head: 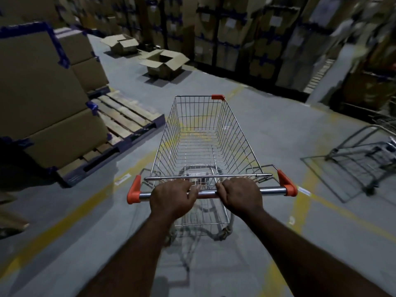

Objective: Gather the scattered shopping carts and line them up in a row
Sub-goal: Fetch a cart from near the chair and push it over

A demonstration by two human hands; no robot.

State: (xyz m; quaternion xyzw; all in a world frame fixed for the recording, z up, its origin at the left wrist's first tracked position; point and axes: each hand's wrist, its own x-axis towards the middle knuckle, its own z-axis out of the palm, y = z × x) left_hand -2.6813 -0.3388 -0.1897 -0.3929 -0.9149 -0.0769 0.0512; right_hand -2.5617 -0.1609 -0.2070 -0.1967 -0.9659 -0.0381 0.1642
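Note:
An empty wire shopping cart [205, 138] with orange corner caps stands straight ahead of me on the grey floor. Its chrome handle bar [272, 191] runs across in front of me. My left hand [172, 199] grips the bar left of centre, fingers curled over it. My right hand [240, 197] grips it right of centre, close beside the left. A second cart [362, 155] stands at the right edge, partly cut off by the frame, with its wire flap [330, 179] hanging out toward me.
A wooden pallet [126, 123] stacked with taped cardboard boxes [38, 88] sits close on the left. Two open cardboard boxes [164, 62] lie on the floor ahead. Tall racks of cartons [246, 33] line the back and right. Yellow floor lines [302, 200] cross under the cart.

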